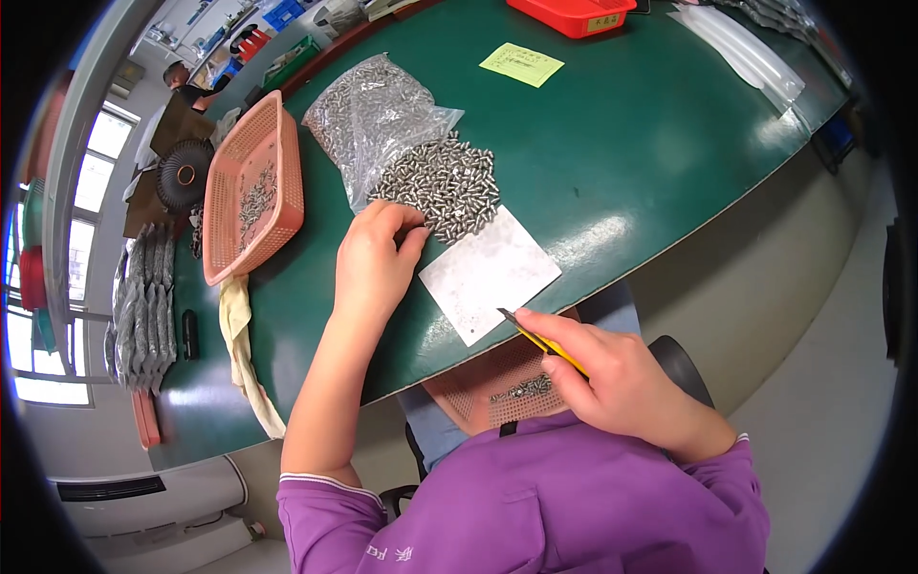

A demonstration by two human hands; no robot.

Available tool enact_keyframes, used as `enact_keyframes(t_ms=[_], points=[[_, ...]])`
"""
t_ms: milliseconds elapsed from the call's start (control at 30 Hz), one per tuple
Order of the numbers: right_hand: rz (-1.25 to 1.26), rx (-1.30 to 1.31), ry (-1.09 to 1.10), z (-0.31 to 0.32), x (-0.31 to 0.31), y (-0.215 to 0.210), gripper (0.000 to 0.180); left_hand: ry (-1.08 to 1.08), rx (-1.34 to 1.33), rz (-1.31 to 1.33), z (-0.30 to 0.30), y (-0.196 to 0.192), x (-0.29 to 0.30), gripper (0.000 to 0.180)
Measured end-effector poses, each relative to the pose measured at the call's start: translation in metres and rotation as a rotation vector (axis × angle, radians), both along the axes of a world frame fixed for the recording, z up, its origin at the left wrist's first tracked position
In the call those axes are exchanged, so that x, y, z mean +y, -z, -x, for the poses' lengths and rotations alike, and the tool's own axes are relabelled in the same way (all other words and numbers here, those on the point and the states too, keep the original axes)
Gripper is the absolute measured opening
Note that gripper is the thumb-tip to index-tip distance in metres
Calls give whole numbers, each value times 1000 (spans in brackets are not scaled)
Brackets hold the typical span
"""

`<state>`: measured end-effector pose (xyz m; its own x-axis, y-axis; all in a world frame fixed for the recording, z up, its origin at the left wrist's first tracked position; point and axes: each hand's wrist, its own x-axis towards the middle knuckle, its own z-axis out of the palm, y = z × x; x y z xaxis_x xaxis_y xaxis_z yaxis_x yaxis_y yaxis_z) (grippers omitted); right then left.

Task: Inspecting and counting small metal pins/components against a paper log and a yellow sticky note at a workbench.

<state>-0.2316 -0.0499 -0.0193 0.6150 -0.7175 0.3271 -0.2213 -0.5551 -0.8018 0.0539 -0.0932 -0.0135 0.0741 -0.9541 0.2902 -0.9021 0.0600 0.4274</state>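
Note:
A heap of small silvery metal pins spills from the mouth of a clear plastic bag on the green table. At the heap's near left edge is my left hand, thumb and forefinger pinched together; whatever they may hold is hidden. My right hand grips a yellow and black utility knife, its tip over the near right edge of a white paper sheet. The sheet lies against the heap, with small dark specks on it. On my lap below the table edge sits a pink basket with some metal pieces inside.
Left of the bag, another pink basket holds more pieces, with a pale yellow cloth beside it. Filled bags and a black marker lie farther left. A yellow note and red tray are at the far side.

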Motion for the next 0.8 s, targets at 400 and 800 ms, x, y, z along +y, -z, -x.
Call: enact_keyframes(t_ms=[400,800], points=[[-133,93,-40,0,1,-7,47,23,-8,18,3,0,7,8],[-24,17,10,-4,-3,2,48,10,146,-104,15,-22,33,8]])
